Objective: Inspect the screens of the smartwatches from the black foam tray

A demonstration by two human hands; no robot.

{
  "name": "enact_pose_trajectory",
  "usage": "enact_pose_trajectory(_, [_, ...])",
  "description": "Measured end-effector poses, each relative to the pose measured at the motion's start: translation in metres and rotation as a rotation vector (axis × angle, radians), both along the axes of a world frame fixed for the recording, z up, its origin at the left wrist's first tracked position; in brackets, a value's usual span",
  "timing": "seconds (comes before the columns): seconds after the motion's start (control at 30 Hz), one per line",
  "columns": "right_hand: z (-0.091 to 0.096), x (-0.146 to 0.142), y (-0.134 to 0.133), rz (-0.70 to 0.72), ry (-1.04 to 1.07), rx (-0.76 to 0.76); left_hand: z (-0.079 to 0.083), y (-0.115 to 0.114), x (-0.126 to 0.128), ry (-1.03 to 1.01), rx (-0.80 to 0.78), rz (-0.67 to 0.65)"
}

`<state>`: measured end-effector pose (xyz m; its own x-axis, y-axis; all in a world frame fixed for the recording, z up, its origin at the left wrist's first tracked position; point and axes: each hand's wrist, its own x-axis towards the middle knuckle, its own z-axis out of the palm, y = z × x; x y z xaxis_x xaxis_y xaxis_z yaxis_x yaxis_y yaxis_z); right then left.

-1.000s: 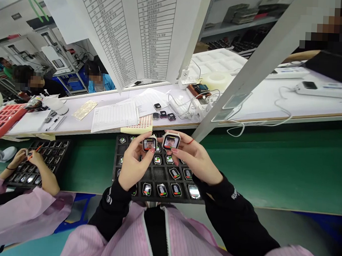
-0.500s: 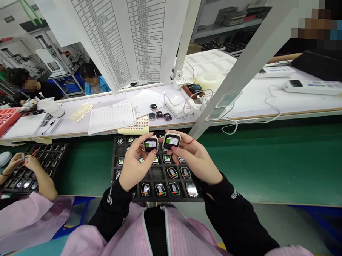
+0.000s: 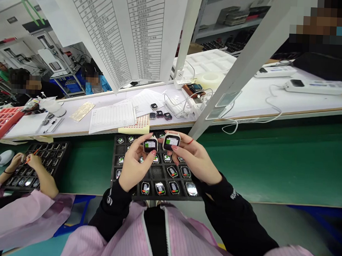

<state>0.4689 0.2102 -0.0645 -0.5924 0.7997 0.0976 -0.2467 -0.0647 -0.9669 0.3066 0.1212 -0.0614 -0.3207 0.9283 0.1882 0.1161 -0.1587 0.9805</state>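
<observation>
A black tray (image 3: 157, 173) lies on the green belt (image 3: 271, 166) right before the person, its square compartments holding watch bodies, most with lit screens showing green and red marks; one at the near right corner shows a pale, shiny face. Both hands are raised just above the tray's far half, wrists bent in toward each other. The left hand (image 3: 132, 166) pinches the left watch (image 3: 150, 145) between thumb and curled fingers, screen up, with a green-and-white display. The right hand (image 3: 196, 161) grips the right watch (image 3: 172, 141) by its edges in the same way, thumb on the near side, fingers wrapped behind; its screen shows green and white too. The two watches sit side by side, nearly touching, over the tray's far rows. Farther left on the belt a second tray (image 3: 62, 150) holds more watch bodies in its near rows; a co-worker's hands (image 3: 30, 162) are over it, fingers closed on a thin orange tool. On the white bench behind, a red tray (image 3: 2, 121) stands at the far left, three loose watches (image 3: 160, 114) lie beside a printed sheet (image 3: 111, 118), and a white tray (image 3: 210, 61) rests farther back.
</observation>
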Motion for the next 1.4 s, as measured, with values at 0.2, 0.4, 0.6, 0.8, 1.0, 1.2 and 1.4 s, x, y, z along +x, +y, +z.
enact_pose_trajectory(0.2, [0.003,0.003,-0.003,-0.013,0.004,-0.028,0.001,0.0,0.003,0.005,-0.007,-0.007])
enact_pose_trajectory(0.4, [0.0,0.004,-0.004,-0.104,-0.052,-0.015,0.002,-0.001,0.005,0.007,-0.015,-0.014])
enact_pose_trajectory(0.6, [-0.001,0.007,0.001,-0.105,0.003,-0.042,0.002,-0.001,0.005,0.009,-0.019,-0.008])
enact_pose_trajectory(0.8, [0.012,0.006,0.009,-0.125,0.033,-0.063,0.0,-0.001,0.004,0.0,-0.008,-0.01])
enact_pose_trajectory(1.0, [0.016,0.005,0.011,-0.146,0.017,-0.023,-0.001,0.0,0.002,0.003,-0.015,-0.003])
enact_pose_trajectory(1.2, [0.015,0.002,0.012,-0.135,0.05,-0.059,-0.002,0.001,-0.001,0.009,-0.011,0.002])
enact_pose_trajectory(1.4, [0.017,-0.001,0.012,-0.131,0.063,-0.071,-0.002,0.002,-0.003,0.014,-0.02,0.013])
